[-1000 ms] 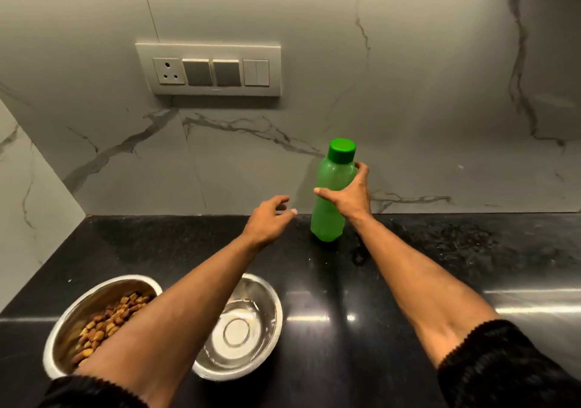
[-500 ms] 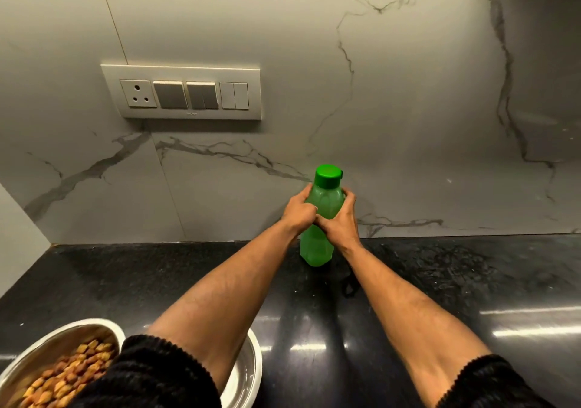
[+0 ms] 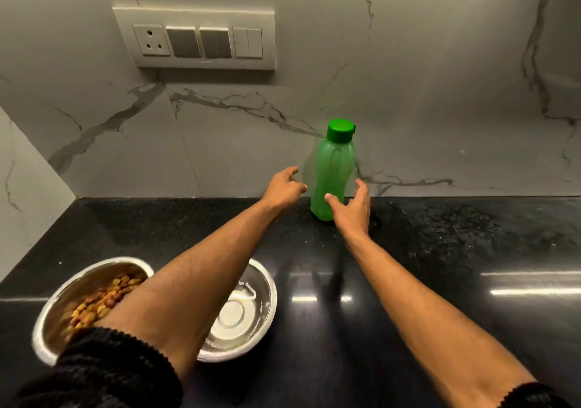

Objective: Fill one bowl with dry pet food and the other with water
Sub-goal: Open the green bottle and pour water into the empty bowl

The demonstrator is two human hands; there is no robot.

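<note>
1. Half a second ago we had both hands wrapped around the green water bottle; now both have let go and it stands alone, upright and capped, at the back edge of the black countertop, just in front of the marble wall.
2. Our right hand is released, fingers spread, hovering just in front of the bottle's lower body; whether the thumb brushes the plastic we cannot tell.
3. Our left hand is likewise open and empty, just left of the bottle and apart from it.
4. Nearer us, toward the front left of the countertop, sit two steel bowls side by side, both partly covered by our left forearm.
5. The left bowl holds brown and yellow dry pet food, so we judge that half of the task done.
6. The right bowl shows a shiny base; we think there may be water in it, but the reflections leave this unsure.
7. If it does hold water, setting the capped bottle back suggests we are finishing; if not, pouring is what remains.
8. On the wall above, a switch plate with a socket sits up left of the bottle.
</note>
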